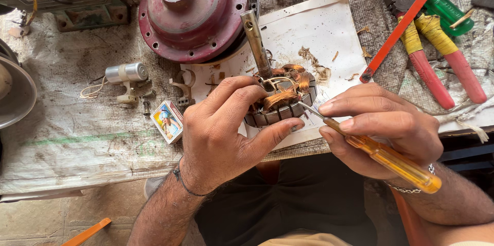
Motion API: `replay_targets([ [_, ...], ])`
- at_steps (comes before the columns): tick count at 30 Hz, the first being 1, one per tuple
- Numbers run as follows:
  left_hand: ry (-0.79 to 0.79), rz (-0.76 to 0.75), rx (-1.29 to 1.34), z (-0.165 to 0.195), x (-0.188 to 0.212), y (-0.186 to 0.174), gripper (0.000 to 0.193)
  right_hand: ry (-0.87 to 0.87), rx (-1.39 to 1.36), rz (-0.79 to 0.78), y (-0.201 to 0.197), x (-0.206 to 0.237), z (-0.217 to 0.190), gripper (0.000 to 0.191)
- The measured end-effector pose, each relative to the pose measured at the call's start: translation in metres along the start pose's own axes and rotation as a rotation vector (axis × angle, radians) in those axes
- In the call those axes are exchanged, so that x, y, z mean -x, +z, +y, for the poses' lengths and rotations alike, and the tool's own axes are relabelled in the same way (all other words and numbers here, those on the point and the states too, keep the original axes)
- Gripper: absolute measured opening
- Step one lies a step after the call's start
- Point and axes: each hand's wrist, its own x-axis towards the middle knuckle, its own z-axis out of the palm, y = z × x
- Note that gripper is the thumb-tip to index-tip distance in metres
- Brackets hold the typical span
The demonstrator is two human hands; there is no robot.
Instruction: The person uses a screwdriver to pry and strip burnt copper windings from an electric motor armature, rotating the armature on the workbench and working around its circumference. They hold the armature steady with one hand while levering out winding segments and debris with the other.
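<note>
A round motor stator (pixel 280 103) with copper wire coils and a steel shaft (pixel 256 42) rests at the near edge of a white paper sheet (pixel 319 30). My left hand (pixel 226 133) grips the stator from the left, thumb under its front rim. My right hand (pixel 381 127) holds a screwdriver with a clear orange handle (pixel 393 161). Its metal tip (pixel 309 109) touches the stator's right side among the coils.
A dark red motor housing (pixel 193 12) lies behind the stator. Red-handled pliers (pixel 432 55), a green-handled tool (pixel 442 6) and an orange strip (pixel 404 22) sit at the right. A small capacitor (pixel 126 73) and a matchbox (pixel 167 121) lie left, on grey cloth.
</note>
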Motion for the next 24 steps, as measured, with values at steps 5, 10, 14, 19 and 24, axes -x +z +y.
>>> replay_targets([
  [5, 0.001, -0.006, -0.020, 0.000, -0.001, 0.001, 0.055, 0.011, 0.034, -0.017, 0.001, -0.001, -0.001, 0.037],
  [10, -0.020, -0.017, 0.001, -0.001, -0.001, 0.002, 0.059, -0.011, 0.040, -0.004, 0.004, -0.005, 0.001, 0.040],
  [14, 0.009, 0.016, -0.043, -0.001, -0.001, 0.005, 0.065, -0.062, 0.115, -0.034, 0.004, -0.009, 0.000, 0.040],
  [19, -0.006, 0.009, -0.051, -0.002, 0.000, 0.005, 0.070, -0.085, 0.240, -0.047, 0.007, -0.009, -0.008, 0.043],
  [24, 0.021, 0.016, -0.054, -0.003, 0.001, 0.007, 0.071, -0.127, 0.274, -0.035, 0.010, -0.010, -0.009, 0.044],
])
